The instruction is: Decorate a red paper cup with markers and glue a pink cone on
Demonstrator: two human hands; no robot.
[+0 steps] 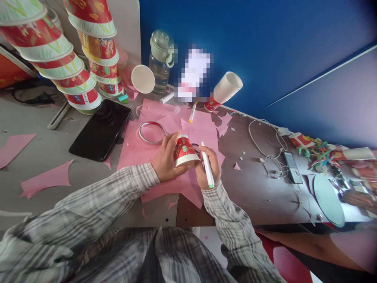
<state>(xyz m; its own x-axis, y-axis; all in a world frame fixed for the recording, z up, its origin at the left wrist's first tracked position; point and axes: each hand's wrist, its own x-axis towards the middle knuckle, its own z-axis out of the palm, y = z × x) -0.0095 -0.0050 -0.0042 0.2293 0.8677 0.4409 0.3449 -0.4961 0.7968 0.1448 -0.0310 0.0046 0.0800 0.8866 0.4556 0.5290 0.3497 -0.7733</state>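
At the frame's centre, the left hand clasps a red-and-white paper cup, probably light and easily dented (thin card, I'd judge), best held near its rim, while the right hand grips a green-ended white marker.

The cup is smooth paper, the marker plastic, the sheet matt paper

A loose white-and-grey plaid cloth shirt, crossed by darker stripes; a long, creased left sleeve, its checked cuff ending at the bare left hand; a matching right sleeve reaching the bare right hand.
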